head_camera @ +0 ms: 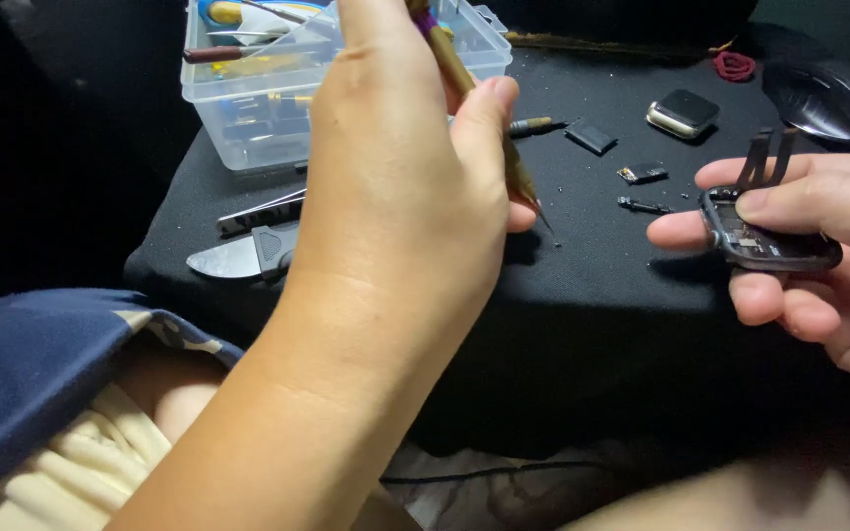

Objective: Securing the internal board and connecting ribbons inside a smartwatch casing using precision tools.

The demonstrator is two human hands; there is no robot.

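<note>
Watch casing [769, 241], dark and opened, sits pinched in my right hand [819, 256] at the right of the view, above the near edge of the black cloth-covered table [582, 324]. My thumb presses on its top rim and my other fingers curl under it, so the hand is closed around it. Two thin flat ribbon strips [767, 157] stand up from the casing's far side.

My left hand [395, 187] is raised in the centre, nearer than the table's middle, back of the hand towards me. Its thumb and fingers grip a slim brownish screwdriver [504, 147], which slants down to the right, its fine tip hanging just above the cloth and well apart from the casing.

On the table, left of my left hand, lies a metal cutting tool with a dark handle [248, 251]. Between my two hands, farther back, small dark parts [641, 175] rest on the cloth, with a dark pen-like tool [538, 126] beside a flat black rectangle [590, 137]. Beyond them sits a second squarish watch body with a pale metal rim [683, 113]. At the table's far left corner stands a clear plastic box of tools [248, 98]. A small red coil [735, 66] lies at the far right.
</note>
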